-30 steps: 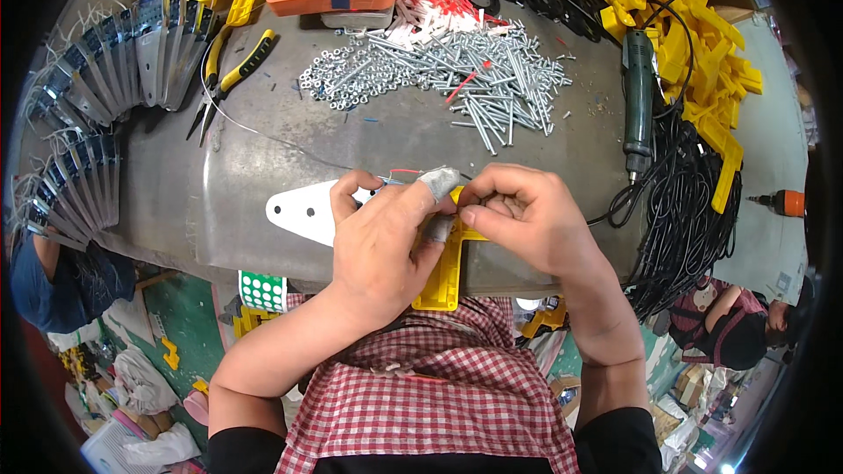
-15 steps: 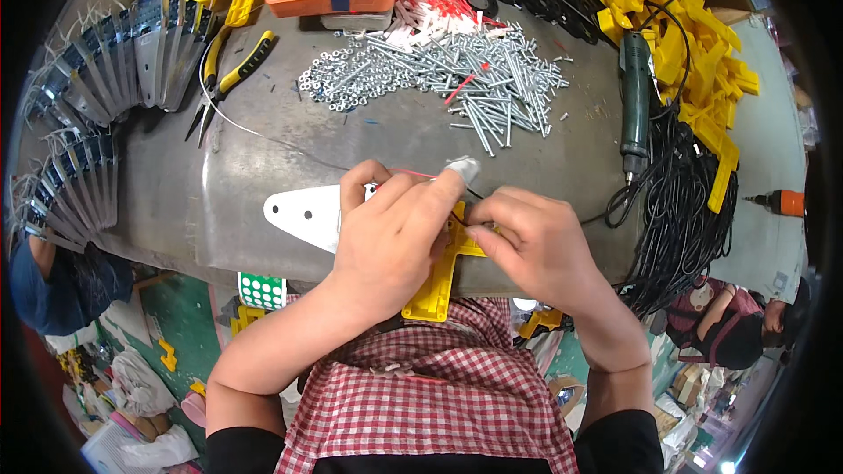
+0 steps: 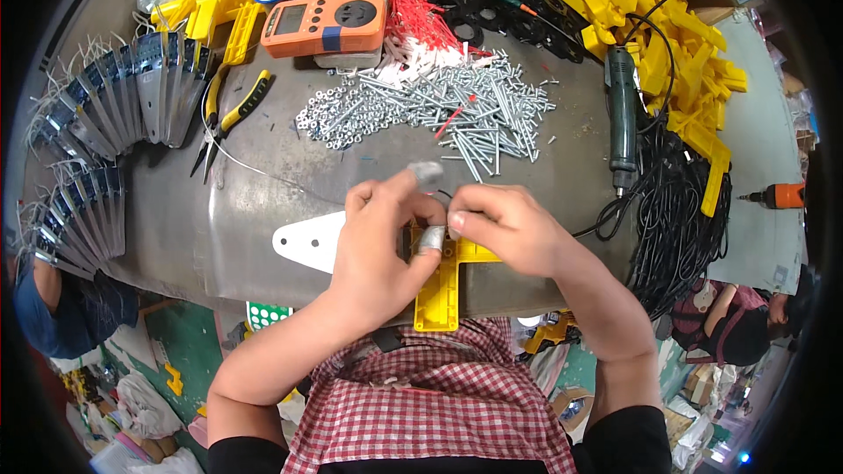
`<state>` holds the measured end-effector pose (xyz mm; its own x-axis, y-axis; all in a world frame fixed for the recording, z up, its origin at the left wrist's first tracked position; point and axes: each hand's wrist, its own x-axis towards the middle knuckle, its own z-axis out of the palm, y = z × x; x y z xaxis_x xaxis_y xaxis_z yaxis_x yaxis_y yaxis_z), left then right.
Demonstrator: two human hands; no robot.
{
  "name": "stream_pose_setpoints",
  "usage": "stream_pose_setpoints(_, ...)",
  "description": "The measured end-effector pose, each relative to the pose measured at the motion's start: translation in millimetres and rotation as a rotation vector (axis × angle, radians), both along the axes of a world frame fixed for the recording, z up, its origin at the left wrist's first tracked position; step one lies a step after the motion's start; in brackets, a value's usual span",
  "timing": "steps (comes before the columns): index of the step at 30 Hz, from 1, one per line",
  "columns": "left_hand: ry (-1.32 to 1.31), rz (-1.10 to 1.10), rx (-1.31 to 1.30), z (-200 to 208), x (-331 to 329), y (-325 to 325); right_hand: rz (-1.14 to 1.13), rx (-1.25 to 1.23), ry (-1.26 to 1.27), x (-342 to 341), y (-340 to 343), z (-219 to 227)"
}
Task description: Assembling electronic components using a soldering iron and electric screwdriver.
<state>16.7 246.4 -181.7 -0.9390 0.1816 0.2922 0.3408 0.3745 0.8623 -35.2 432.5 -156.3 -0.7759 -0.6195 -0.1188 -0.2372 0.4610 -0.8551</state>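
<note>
A yellow plastic housing (image 3: 436,303) with a side arm lies open side up at the table's front edge, below my hands. My left hand (image 3: 373,237) is over its left side; the index finger stretches out and the thumb sits apart, near the housing. Grey coverings wrap two of its fingertips. My right hand (image 3: 514,228) pinches at the housing's upper end, where a thin black cable (image 3: 445,194) loops by the fingertips. The exact grip point is hidden. A white tapered plate (image 3: 307,242) with dark holes lies partly behind my left hand.
Loose screws (image 3: 492,105) and nuts (image 3: 338,114) lie beyond my hands. An orange multimeter (image 3: 325,25), pliers (image 3: 230,118) and a fan of translucent strips (image 3: 123,96) are farther left. At right are an electric screwdriver (image 3: 622,114), coiled black cables (image 3: 667,211) and yellow parts (image 3: 676,53).
My left index finger has lifted away from the thumb, and the left hand has opened. The red wire once seen by it no longer shows. My right hand has shifted slightly left.
</note>
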Motion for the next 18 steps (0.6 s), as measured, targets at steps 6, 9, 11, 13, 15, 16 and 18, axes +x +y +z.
stream_pose_setpoints(6,-0.103,0.129,0.054,1.0,-6.1,2.9,-0.121,0.023,0.143,7.8,-9.5,3.0)
stream_pose_setpoints(9,-0.207,0.132,0.204,3.0,-7.0,1.7,-0.094,0.073,0.678,10.5,-8.7,-0.4)
stream_pose_setpoints(11,-0.125,0.181,0.100,-0.7,-4.7,1.3,-0.052,0.086,0.627,6.3,-12.6,0.1)
stream_pose_setpoints(13,0.173,0.125,-0.252,6.3,-4.4,-1.3,-0.099,-0.001,0.303,5.3,-9.2,6.1)
stream_pose_setpoints(15,0.142,0.063,-0.321,14.0,-3.5,-0.7,-0.114,-0.094,-0.023,2.6,-6.5,13.7)
stream_pose_setpoints(16,0.161,0.081,-0.241,16.2,-5.2,-5.4,-0.125,-0.030,-0.093,1.1,-2.2,17.0)
stream_pose_setpoints(18,0.207,0.117,-0.275,16.4,-11.9,-26.7,-0.134,0.072,-0.183,-1.9,-2.1,22.3)
